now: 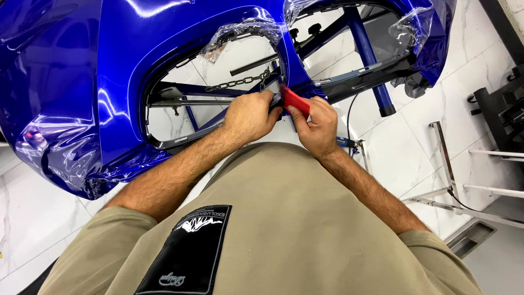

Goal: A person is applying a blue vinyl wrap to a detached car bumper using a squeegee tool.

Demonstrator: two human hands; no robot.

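Glossy blue car bumper panel (109, 71) sits on a blue metal stand (367, 49) over a white marble-look tile floor (415, 147), w/ a large grille opening in the middle. Clear protective film (240, 30) hangs bunched and wrinkled along the opening's top edge, and more of it at the far right corner. Left hand (248, 117) is closed, fingers curled and pinching at the narrow blue strut where the 2 openings meet, prob. gripping film edge there, though what's under the fingers is hidden. Right hand (315, 127) is closed around a small flat red plastic squeegee (295, 100), its tip pressed against that same strut, just beside the left fingers. A thin metal chain (237, 82) hangs behind the opening, near both hands. Risks, as I judge: squeegee corner at a steep angle could tear or crease the film on that tight edge; uneven pull from the left hand may leave wrinkles or trapped bubbles; hard push could shift the bumper on its stand, since it looks only propped; loose film above could fold and stick to itself.
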